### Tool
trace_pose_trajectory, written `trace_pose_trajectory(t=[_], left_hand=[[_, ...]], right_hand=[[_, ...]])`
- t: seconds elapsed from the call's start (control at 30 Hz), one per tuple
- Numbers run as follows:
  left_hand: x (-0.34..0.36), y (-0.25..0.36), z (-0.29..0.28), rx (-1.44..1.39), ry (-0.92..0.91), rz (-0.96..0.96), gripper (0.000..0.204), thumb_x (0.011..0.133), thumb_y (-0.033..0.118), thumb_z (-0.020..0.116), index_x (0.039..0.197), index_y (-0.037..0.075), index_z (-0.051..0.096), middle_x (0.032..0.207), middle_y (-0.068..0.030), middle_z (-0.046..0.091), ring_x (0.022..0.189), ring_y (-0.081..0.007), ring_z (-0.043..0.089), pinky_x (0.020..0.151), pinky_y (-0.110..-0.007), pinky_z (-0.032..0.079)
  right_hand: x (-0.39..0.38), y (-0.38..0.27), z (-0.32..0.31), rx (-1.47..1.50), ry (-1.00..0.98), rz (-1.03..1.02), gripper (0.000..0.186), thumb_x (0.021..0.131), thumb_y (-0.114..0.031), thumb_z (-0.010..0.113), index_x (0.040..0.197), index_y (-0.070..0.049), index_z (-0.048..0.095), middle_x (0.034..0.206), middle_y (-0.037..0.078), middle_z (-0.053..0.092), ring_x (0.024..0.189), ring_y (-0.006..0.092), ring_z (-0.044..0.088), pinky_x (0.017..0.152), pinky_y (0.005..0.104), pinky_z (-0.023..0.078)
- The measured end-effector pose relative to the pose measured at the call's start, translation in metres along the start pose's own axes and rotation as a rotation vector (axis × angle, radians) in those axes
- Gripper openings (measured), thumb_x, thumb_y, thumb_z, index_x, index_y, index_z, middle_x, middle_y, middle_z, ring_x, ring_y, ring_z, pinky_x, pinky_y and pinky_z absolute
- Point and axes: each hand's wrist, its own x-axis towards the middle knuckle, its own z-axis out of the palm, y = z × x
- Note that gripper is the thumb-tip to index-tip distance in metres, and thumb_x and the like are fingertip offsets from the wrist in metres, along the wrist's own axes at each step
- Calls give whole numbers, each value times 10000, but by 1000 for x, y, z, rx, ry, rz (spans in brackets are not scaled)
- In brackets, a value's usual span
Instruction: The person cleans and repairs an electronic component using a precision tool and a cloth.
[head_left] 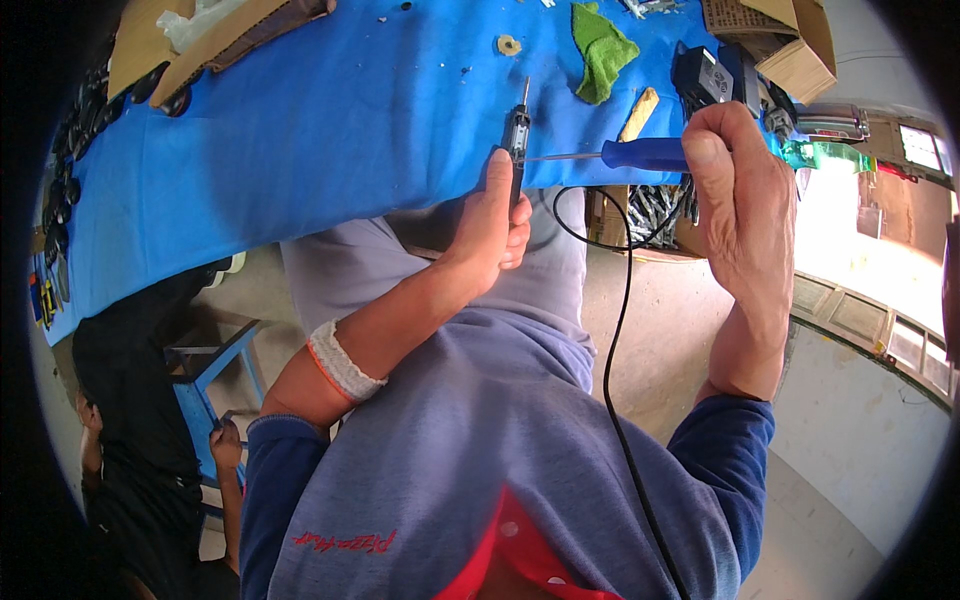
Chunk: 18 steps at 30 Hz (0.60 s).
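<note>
My left hand (pixel 492 212) is closed around a slim black pen-shaped tool (pixel 519 130) at the table's near edge. A thin metal tip points away from me at its far end, and pale parts show inside its body. My thumb lies along its side. My right hand (pixel 738 180) grips the blue handle of a screwdriver (pixel 645 154). The screwdriver lies nearly level, its thin shaft pointing left. Its tip reaches the side of the black tool just by my left thumb; whether it touches a screw is too small to tell.
A blue cloth covers the table (pixel 330 130). On it lie a green rag (pixel 602 55), a tan ring (pixel 509 45) and a black box (pixel 703 75). Cardboard boxes (pixel 790 60) stand at both far corners. A black cable (pixel 612 380) loops down past my lap. Another person (pixel 140 400) is at left.
</note>
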Motion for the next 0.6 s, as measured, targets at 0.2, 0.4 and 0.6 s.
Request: trace_pose_trajectory(t=[0.2, 0.4, 0.6], left_hand=[[0, 1, 1, -6, 2, -8, 612, 863, 721, 316, 650, 148, 348, 479, 21, 283, 365, -81, 240, 364, -243, 180], [-1, 1, 2, -11, 13, -8, 616, 860, 725, 316, 654, 145, 340, 478, 22, 276, 367, -80, 237, 366, -244, 176], [0, 0, 1, -10, 10, 0, 615, 857, 726, 325, 658, 144, 342, 478, 22, 279, 366, -81, 238, 364, -245, 175]], right_hand=[[-2, 11, 11, 252, 37, -151, 205, 903, -221, 586, 893, -18, 557, 623, 75, 575, 503, 162, 557, 462, 270, 400], [-2, 6, 8, 194, 38, -194, 186, 890, -187, 580, 935, -10, 550, 619, 80, 565, 498, 161, 547, 471, 271, 395], [-1, 1, 0, 2, -48, -2, 263, 935, -258, 546, 896, 2, 542, 710, 59, 554, 592, 137, 508, 534, 254, 392]])
